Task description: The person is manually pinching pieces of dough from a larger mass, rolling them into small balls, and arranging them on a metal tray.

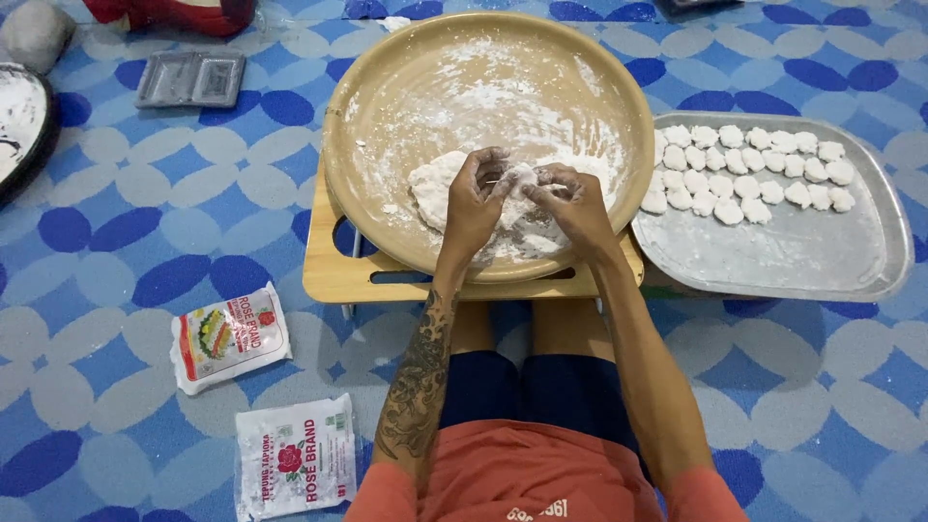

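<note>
Head view: both hands (527, 193) on dough (435, 184)

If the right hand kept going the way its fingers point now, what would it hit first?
The right hand points leftward at the small dough piece pinched between both hands, so it would likely meet that first, then the left hand just behind it.
</note>
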